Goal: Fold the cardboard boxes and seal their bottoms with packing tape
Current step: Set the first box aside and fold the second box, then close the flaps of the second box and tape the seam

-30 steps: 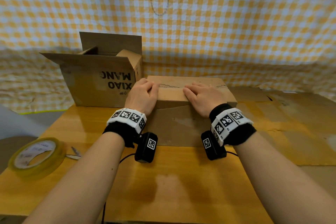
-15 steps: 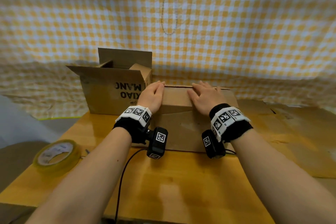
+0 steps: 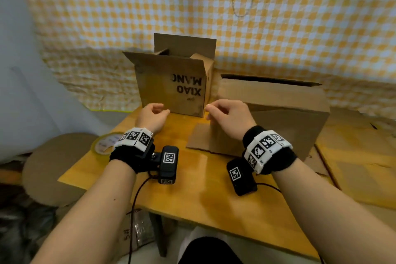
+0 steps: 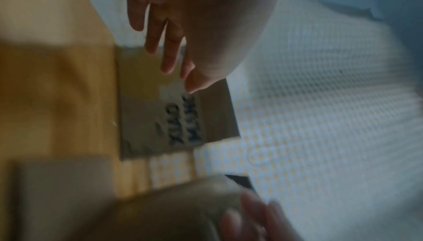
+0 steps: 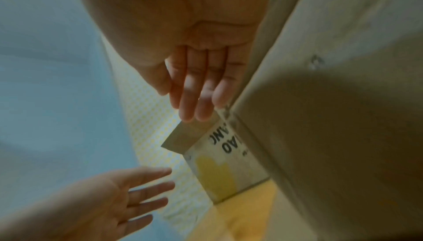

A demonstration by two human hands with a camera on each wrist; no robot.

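Over the table | left hand empty, fingers relaxed | right hand empty, fingers straight, beside plain box

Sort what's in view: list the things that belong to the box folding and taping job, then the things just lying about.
For the job:
- printed box, top flaps open
- plain box
- tape roll
- flat cardboard sheets
- left hand, right hand, both empty

Lying about:
- checked cloth backdrop
- wooden table

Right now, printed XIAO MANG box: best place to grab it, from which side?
Likely by its two side walls, one hand each, coming from the front. The printed box stands upright with flaps splayed, which probably bend if pulled. The left hand and right hand are open and already flank its lower corners.
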